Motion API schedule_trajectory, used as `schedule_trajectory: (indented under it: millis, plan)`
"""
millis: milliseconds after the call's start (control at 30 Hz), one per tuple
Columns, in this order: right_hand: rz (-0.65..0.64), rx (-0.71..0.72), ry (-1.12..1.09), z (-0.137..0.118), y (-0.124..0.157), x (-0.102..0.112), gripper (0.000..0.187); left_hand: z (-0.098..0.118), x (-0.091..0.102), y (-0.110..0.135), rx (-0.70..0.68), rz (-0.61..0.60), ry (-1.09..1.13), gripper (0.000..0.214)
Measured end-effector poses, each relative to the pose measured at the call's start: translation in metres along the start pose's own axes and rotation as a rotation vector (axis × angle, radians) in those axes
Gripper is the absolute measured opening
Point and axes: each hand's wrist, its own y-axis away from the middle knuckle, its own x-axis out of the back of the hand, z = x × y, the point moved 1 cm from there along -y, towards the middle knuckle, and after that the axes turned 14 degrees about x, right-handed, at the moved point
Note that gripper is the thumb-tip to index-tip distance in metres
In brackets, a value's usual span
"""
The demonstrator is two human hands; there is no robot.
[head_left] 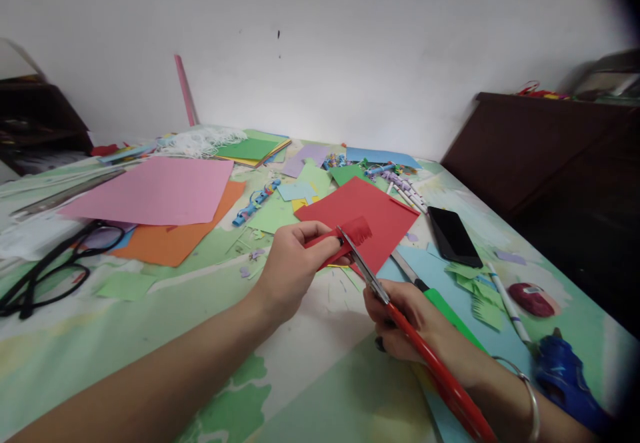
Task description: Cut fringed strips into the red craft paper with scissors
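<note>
My left hand [293,266] is closed in a pinch on a red paper strip [350,235] whose far end is cut into a fringe. My right hand [407,323] grips red-handled scissors [380,289], with the metal blades meeting the strip just right of my left fingers. Directly behind the strip lies a red paper sheet [373,219] flat on the table.
Pink paper [155,191] over orange paper [175,239] lies at left, beside black glasses [50,269]. A black phone [454,236], green cutter [445,309], blue glue gun [565,373] and paper scraps sit at right. A dark cabinet [550,156] stands beyond the table's right edge.
</note>
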Motion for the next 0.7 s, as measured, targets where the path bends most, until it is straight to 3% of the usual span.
schedule_trajectory:
  millis: [300,500,700]
  plan:
    - [-0.003,0.022,-0.007,0.003,0.001,0.001,0.023,0.000,-0.001,-0.002,-0.009,0.001,0.006,0.006]
    - [-0.079,0.085,-0.074,0.023,0.003,0.011,0.023,0.001,-0.001,0.000,0.001,0.000,-0.001,0.007]
    - [-0.098,0.156,0.014,0.030,0.002,0.015,0.027,0.000,-0.001,0.000,0.005,0.008,0.003,0.009]
